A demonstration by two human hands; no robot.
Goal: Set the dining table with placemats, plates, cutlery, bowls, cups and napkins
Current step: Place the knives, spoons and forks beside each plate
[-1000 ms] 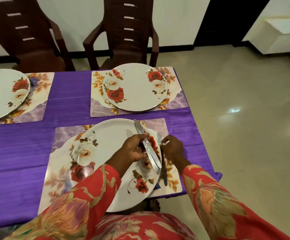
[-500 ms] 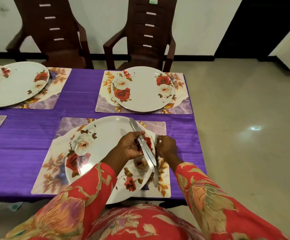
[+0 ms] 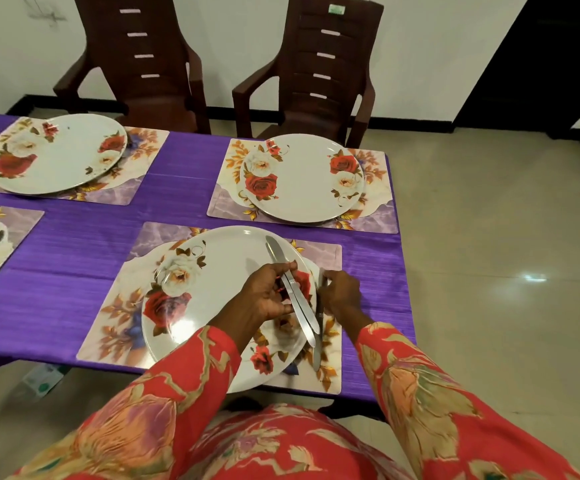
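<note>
You can read no text anywhere here. The far right chair (image 3: 319, 67) carries a small green sticker (image 3: 336, 9) on its top rail, and the knives (image 3: 293, 289) show a tiny stamped mark, but both are too small to make out
</note>
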